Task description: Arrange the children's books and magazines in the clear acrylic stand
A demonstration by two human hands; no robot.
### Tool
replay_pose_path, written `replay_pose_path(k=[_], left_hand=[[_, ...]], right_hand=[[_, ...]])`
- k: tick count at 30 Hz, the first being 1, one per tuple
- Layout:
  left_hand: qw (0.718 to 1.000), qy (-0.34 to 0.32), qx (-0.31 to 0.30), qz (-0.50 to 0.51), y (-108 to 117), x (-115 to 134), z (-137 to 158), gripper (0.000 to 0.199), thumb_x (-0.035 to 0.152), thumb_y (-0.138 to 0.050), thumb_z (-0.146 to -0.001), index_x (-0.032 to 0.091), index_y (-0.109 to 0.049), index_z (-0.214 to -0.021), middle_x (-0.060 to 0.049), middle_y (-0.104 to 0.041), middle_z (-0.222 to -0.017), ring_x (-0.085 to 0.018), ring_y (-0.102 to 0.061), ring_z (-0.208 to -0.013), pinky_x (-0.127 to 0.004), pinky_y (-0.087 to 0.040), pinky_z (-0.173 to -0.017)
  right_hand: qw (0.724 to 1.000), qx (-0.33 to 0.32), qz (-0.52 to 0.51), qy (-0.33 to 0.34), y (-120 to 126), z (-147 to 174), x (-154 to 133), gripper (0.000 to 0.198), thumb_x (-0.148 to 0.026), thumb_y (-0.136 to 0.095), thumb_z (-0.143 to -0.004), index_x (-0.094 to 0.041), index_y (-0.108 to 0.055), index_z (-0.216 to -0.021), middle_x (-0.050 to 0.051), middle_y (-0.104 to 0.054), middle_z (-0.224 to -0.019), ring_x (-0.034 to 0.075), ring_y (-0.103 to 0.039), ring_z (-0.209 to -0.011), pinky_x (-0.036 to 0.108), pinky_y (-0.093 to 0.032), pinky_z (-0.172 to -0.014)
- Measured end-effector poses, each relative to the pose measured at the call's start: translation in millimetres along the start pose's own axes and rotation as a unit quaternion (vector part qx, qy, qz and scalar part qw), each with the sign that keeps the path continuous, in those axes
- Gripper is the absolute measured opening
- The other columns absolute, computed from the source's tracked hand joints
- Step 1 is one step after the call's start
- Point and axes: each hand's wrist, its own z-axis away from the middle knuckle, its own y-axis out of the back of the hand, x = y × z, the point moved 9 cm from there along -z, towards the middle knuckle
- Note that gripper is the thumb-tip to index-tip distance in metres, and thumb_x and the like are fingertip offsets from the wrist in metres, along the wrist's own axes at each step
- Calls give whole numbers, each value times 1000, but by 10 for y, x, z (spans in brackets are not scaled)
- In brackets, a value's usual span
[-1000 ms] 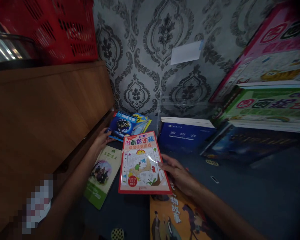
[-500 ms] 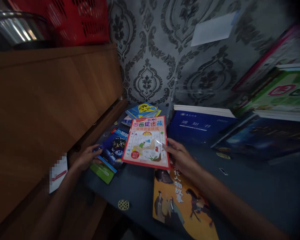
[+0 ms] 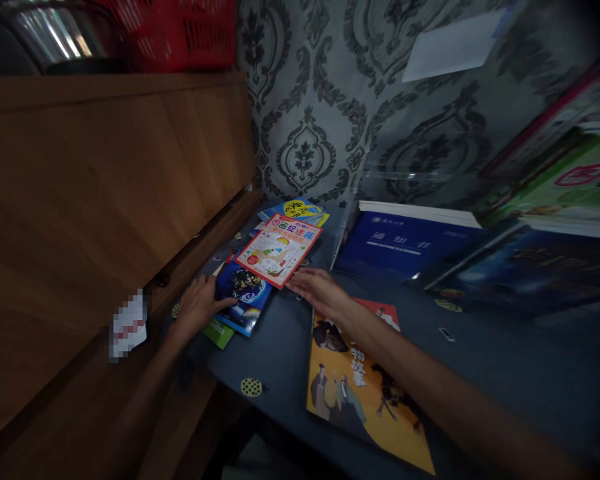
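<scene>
My left hand [image 3: 199, 305] lies with thumb and fingers apart over the left edge of a blue book [image 3: 243, 290]. Beneath that book a green book [image 3: 217, 333] pokes out. Across the blue book's upper part rests a red-bordered picture book [image 3: 280, 250], tilted on the pile. Its lower right corner meets the stretched fingertips of my right hand [image 3: 320, 288]; the hand is not wrapped round it. Behind, a blue and yellow book [image 3: 297, 210] is partly covered. Below my right forearm an orange storybook [image 3: 340, 380] lies on the dark table, partly hidden by the arm.
A wooden cabinet [image 3: 105, 187] stands along the left, carrying a metal bowl [image 3: 75, 33] and a red basket [image 3: 207, 33]. On the right stand a navy book [image 3: 395, 243] and several others in clear holders. Patterned wallpaper [image 3: 307, 153] covers the wall behind.
The red-bordered book has gone left and down onto the pile, turned clockwise. My right hand's fingers have straightened at its edge. My left hand has spread over the blue book.
</scene>
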Motion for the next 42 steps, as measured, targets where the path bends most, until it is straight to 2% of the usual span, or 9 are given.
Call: replay_pose_path(k=[8, 12, 17, 23, 27, 31, 36, 39, 42], left_hand=[[997, 57, -35, 28, -41, -107, -67, 57, 68, -60, -82, 17, -59, -108, -14, -72, -105, -31, -68, -101, -32, -43, -72], [998, 34, -9, 54, -20, -134, -15, 52, 68, -60, -81, 18, -62, -94, -11, -72, -104, -28, -67, -98, -30, -42, -71], [995, 24, -63, 78, -48, -198, 43, 47, 68, -60, -81, 20, -63, -82, -7, -72, -88, -26, -68, -84, -30, -38, -63], [992, -67, 48, 101, 277, 330, -537, 41, 51, -59, -89, 17, -65, -110, -14, -70, -116, -27, -64, -107, -32, -45, -82], [986, -44, 29, 157, 232, 744, -1103, 43, 41, -66, -87, 11, -63, -119, -19, -69, -121, -28, -65, -111, -31, -47, -85], [983, -29, 25, 180, 257, 904, -1324, 39, 28, -71, -81, 9, -65, -114, -18, -71, -114, -26, -67, -101, -29, -47, -78], [971, -91, 68, 210, 608, 855, -1009, 17, 25, -61, -85, 14, -69, -96, -6, -73, -91, -19, -65, -83, -26, -43, -70], [954, -134, 135, 232, 875, 846, -577, 25, 33, -48, -95, 17, -66, -89, -4, -70, -81, -17, -61, -75, -26, -40, -67], [955, -121, 175, 208, 955, 864, -173, 34, 37, -36, -100, 20, -64, -90, -5, -69, -79, -18, -62, -73, -26, -40, -67]], right_hand=[[995, -40, 9, -94, -417, 337, 751, 30, -10, -80, -67, -20, -58, -84, -1, -71, -77, 14, -70, -74, 30, -58, -75], [995, -59, 47, -66, -518, 452, 832, 23, -13, -80, -68, -19, -61, -80, -1, -71, -75, 12, -67, -68, 24, -56, -63], [973, -141, 161, -82, -433, 467, 768, 26, -23, -85, -69, -18, -60, -73, -1, -65, -59, 13, -65, -53, 24, -57, -49], [991, 61, 118, 32, 47, -27, 52, 32, -19, -85, -68, -23, -58, -84, -6, -62, -55, 12, -57, -40, 20, -46, -32], [991, 95, 83, 47, 52, -271, -115, 23, -15, -75, -76, -22, -55, -84, -6, -60, -53, 10, -57, -43, 22, -54, -42], [991, 112, 60, 52, 70, -370, -84, 21, -10, -70, -76, -21, -52, -76, -7, -54, -46, 8, -51, -40, 20, -52, -42], [991, 92, 38, 86, 65, -315, -97, 17, -20, -74, -71, -21, -58, -78, -9, -50, -43, 7, -44, -37, 18, -47, -40], [991, 64, 27, 112, -9, -232, -144, 23, -30, -76, -68, -20, -61, -82, -9, -52, -45, 7, -45, -40, 19, -48, -43], [990, 30, 24, 135, -122, -157, -186, 33, -37, -81, -62, -21, -64, -85, -9, -55, -51, 8, -49, -45, 20, -51, -48]])
